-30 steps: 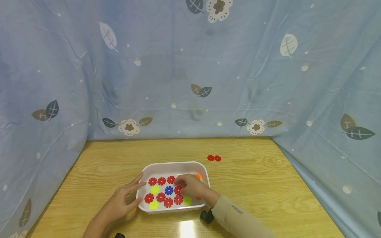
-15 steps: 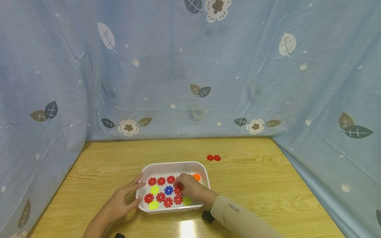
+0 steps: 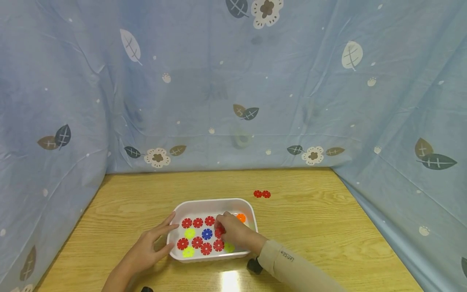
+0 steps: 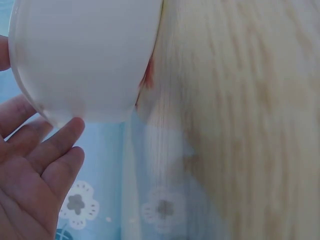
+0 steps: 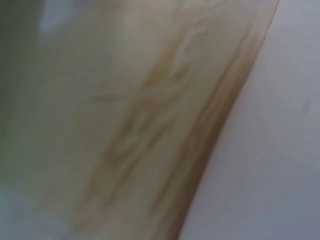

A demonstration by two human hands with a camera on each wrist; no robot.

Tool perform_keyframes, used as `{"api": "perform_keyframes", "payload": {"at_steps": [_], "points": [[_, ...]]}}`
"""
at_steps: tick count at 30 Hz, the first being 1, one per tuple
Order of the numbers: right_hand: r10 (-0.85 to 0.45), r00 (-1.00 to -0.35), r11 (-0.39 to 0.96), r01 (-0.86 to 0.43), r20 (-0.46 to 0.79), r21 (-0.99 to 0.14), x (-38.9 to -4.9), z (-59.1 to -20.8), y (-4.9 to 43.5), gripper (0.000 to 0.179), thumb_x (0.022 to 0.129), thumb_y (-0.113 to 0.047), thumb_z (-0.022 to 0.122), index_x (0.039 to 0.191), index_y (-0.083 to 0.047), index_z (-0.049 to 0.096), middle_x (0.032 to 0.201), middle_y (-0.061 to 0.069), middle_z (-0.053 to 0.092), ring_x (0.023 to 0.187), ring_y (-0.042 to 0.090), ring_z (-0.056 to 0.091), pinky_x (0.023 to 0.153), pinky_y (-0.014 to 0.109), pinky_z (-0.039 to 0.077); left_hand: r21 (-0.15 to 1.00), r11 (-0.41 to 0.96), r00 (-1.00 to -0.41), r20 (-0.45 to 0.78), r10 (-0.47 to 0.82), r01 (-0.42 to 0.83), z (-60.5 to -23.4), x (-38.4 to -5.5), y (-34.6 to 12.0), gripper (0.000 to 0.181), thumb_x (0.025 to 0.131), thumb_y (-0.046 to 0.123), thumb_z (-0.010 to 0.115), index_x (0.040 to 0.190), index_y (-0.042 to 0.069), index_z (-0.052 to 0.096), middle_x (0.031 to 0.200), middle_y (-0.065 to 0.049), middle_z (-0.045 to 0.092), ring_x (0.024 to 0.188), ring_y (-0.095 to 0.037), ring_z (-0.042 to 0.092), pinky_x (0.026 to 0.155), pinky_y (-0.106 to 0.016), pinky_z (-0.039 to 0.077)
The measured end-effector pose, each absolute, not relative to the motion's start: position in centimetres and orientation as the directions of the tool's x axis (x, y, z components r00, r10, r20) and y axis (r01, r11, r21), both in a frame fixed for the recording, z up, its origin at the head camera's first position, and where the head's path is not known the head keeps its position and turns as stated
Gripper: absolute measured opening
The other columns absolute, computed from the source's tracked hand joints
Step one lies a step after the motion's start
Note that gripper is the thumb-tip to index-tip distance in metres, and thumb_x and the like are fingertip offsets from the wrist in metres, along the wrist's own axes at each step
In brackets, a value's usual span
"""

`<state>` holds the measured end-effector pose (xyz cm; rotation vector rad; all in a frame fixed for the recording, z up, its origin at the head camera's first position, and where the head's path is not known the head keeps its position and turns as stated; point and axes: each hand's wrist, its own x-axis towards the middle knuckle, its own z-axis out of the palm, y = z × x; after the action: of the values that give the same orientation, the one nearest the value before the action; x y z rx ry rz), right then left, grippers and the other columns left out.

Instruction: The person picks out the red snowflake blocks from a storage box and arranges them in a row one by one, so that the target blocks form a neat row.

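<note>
Nearest, a small black object (image 3: 254, 265) sits by the right wrist's beige sleeve (image 3: 288, 259). The left hand (image 3: 146, 245), its grip loose with fingers spread, touches the near-left end of a white, smooth plastic tray (image 3: 211, 200) with rounded corners. The tray rests upright on the wood-grained surface (image 3: 310, 215), its long axis running left to right across the person's front. Inside, the right hand (image 3: 237, 231) curls its fingers over a flat red notched plastic disc (image 3: 219, 234), right of centre; whether the grip pinches it cannot be told. That disc is round, partly covered, so its tilt is unclear. Around it lie more notched discs: yellow ones (image 3: 188, 252) near the front, red ones (image 3: 206, 248) in loose rows, a blue one (image 3: 206, 234) just left of it, an orange one (image 3: 241, 217) toward the far right. Beyond the tray, two red discs (image 3: 266, 194) lie side by side, before a blue patterned cloth (image 3: 204, 89).
</note>
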<state>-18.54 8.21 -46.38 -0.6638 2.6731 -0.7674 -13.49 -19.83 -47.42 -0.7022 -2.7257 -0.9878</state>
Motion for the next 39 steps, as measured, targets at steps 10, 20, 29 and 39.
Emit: {"api": "perform_keyframes", "payload": {"at_steps": [10,20,29,39], "points": [[-0.508,-0.854,0.742,-0.370,-0.109,-0.559,-18.5,-46.4,8.3,0.027,0.075,0.001,0.071,0.090,-0.016,0.057,0.083,-0.008,0.052,0.077,0.006,0.045,0.072,0.018,0.046,0.572,0.671,-0.881,0.292,0.372,0.473,-47.4,-13.4,-19.8,0.043,0.083,0.023,0.072,0.124,0.015,0.063,0.148,-0.006,0.041,0.129,-0.027,0.044,0.100,-0.041,0.040],[-0.495,-0.863,0.728,-0.349,-0.101,-0.591,-18.3,-46.3,8.3,0.024,0.076,0.001,0.070,0.093,-0.014,0.061,0.082,-0.008,0.055,0.076,0.005,0.048,0.069,0.018,0.046,0.581,0.670,-0.887,0.283,0.365,0.462,-47.2,-13.2,-19.7,0.042,0.084,0.024,0.071,0.125,0.015,0.063,0.149,-0.006,0.041,0.130,-0.027,0.044,0.101,-0.041,0.040],[-0.483,-0.873,0.613,-0.279,-0.071,-0.739,-18.5,-46.0,8.8,0.031,0.075,0.006,0.067,0.104,-0.004,0.066,0.093,0.000,0.063,0.087,0.012,0.059,0.078,0.022,0.052,0.570,0.668,-0.878,0.301,0.373,0.479,-47.4,-13.4,-19.8,0.042,0.084,0.023,0.071,0.125,0.015,0.063,0.149,-0.005,0.041,0.129,-0.026,0.045,0.101,-0.042,0.041],[-0.466,-0.883,0.530,-0.325,0.052,-0.783,-18.6,-45.8,9.5,0.035,0.079,0.007,0.062,0.112,-0.003,0.065,0.106,0.006,0.068,0.095,0.018,0.063,0.083,0.024,0.054,0.564,0.661,-0.869,0.317,0.381,0.496,-47.4,-13.5,-19.9,0.042,0.083,0.022,0.071,0.124,0.013,0.063,0.148,-0.007,0.042,0.129,-0.027,0.045,0.101,-0.040,0.041]]}}
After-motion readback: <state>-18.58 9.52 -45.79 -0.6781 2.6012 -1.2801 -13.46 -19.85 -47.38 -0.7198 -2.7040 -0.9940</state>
